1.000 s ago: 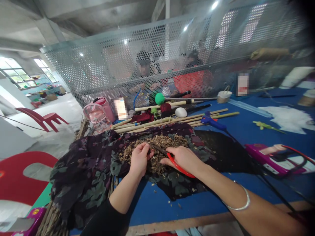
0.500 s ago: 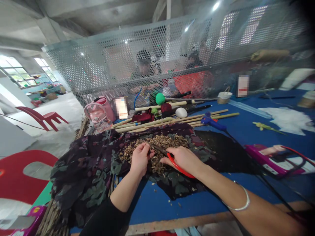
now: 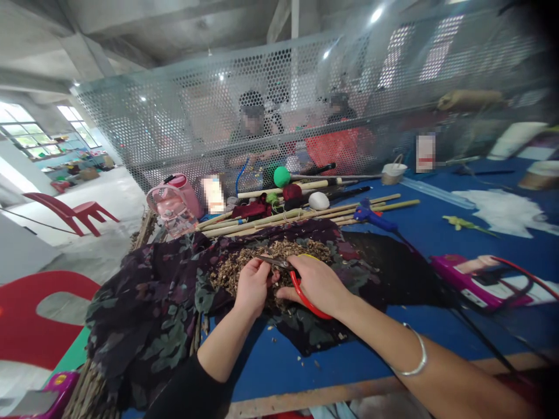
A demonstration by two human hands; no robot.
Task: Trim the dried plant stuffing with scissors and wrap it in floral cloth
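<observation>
My right hand (image 3: 317,283) grips scissors (image 3: 305,299) with red handles and a bit of yellow showing at the top. Their dark blades point left and lie just above my left fingertips. My left hand (image 3: 254,284) is closed in a pinch; whatever is between its fingers is too small and hidden to make out. Beneath both hands a heap of dry brown chopped bits (image 3: 231,266) lies on a dark floral cloth (image 3: 161,291). Some loose bits have scattered onto the blue tabletop (image 3: 262,372) in front.
Behind the heap lie wooden sticks (image 3: 244,226), yarn balls, a white ball (image 3: 318,201) and a blue glue gun (image 3: 371,215). A pink bottle (image 3: 186,195) stands left of them, a purple box (image 3: 467,282) right. Two people sit beyond a perforated metal screen (image 3: 183,110).
My right hand and the scissors have shifted left, so the blades now reach over my left fingertips. A yellow part of the handle has come into sight. My left hand stays pinched.
</observation>
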